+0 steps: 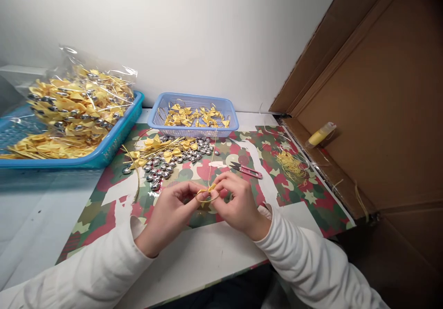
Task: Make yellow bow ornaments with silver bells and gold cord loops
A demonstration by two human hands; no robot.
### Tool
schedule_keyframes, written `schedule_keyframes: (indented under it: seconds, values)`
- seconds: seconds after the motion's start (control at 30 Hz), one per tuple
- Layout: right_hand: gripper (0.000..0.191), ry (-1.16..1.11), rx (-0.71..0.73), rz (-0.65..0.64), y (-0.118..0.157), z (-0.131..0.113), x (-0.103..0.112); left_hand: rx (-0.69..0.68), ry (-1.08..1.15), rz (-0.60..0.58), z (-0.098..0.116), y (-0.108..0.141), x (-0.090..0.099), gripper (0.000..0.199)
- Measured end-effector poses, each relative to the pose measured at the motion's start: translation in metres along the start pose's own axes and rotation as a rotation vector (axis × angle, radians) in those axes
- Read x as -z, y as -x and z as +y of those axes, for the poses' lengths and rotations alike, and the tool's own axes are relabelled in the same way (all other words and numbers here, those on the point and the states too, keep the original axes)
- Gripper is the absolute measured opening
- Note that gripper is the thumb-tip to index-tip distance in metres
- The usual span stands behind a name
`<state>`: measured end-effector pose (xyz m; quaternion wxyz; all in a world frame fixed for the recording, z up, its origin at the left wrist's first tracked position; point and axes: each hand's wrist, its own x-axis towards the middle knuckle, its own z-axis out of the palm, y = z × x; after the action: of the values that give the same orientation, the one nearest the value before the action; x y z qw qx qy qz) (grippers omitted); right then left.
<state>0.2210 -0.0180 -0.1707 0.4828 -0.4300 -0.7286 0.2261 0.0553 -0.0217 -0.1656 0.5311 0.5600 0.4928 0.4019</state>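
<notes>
My left hand (175,212) and my right hand (237,202) meet over the front of the patterned mat, fingertips almost touching. Between them is a small yellow ribbon bow (206,191) with a looped gold cord; both hands pinch it. A thin pale thread (212,154) runs up from the bow toward the far basket. Fingers hide part of the bow. Beyond my hands lie loose silver bells (159,172) and a bunch of yellow bows with gold cords (161,148). Pink-handled thread snips (247,169) rest to the right of them.
A small blue basket (194,129) at the back holds looped bows. At left, a larger blue basket (104,159) carries a bulging clear bag (83,99). Yellow thread scraps (292,165) lie at right, near a cardboard wall (374,106) and a yellow tube (320,135).
</notes>
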Motion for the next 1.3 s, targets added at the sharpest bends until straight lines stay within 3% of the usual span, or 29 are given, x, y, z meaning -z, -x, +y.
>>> schedule_keyframes:
  seconds: [0.07,0.13,0.23,0.4,0.53,0.6,0.8,0.93,1.07,1.13,1.3]
  values:
    - [0.022,0.069,0.059,0.094,0.002,-0.004,0.001,0.022,-0.020,0.037,-0.001,0.000,-0.001,0.032]
    - [0.025,0.120,0.241,0.138,0.006,-0.008,0.002,0.056,-0.036,0.065,-0.001,0.000,-0.001,0.033]
    - [0.015,0.253,0.416,0.053,0.009,-0.010,0.001,0.078,-0.032,0.072,0.001,0.002,-0.002,0.030]
    - [0.016,0.502,0.058,-0.062,0.005,-0.004,-0.002,0.057,-0.086,0.065,0.001,0.005,-0.004,0.028]
    - [0.013,0.342,-0.216,-0.208,0.001,-0.003,-0.003,-0.013,-0.166,0.052,-0.003,0.004,-0.005,0.027]
    - [0.012,0.230,-0.262,-0.205,0.000,-0.003,-0.004,-0.027,-0.170,0.042,-0.005,0.003,-0.005,0.027]
    - [0.013,-0.020,-0.191,-0.134,0.000,0.001,-0.005,0.011,-0.078,0.044,0.000,0.002,-0.003,0.033]
    - [0.018,-0.089,-0.210,-0.313,-0.003,0.001,0.002,0.061,0.001,0.058,0.002,-0.002,-0.001,0.034]
    - [0.028,-0.269,-0.177,-0.439,-0.012,-0.005,0.024,0.087,0.033,0.076,-0.002,-0.008,0.005,0.034]
    - [0.029,-0.403,-0.142,-0.416,-0.017,-0.011,0.039,0.098,0.033,0.124,-0.004,-0.012,0.008,0.036]
    - [0.027,-0.599,-0.037,-0.196,-0.030,-0.031,0.078,0.117,0.060,0.161,-0.007,-0.019,0.014,0.038]
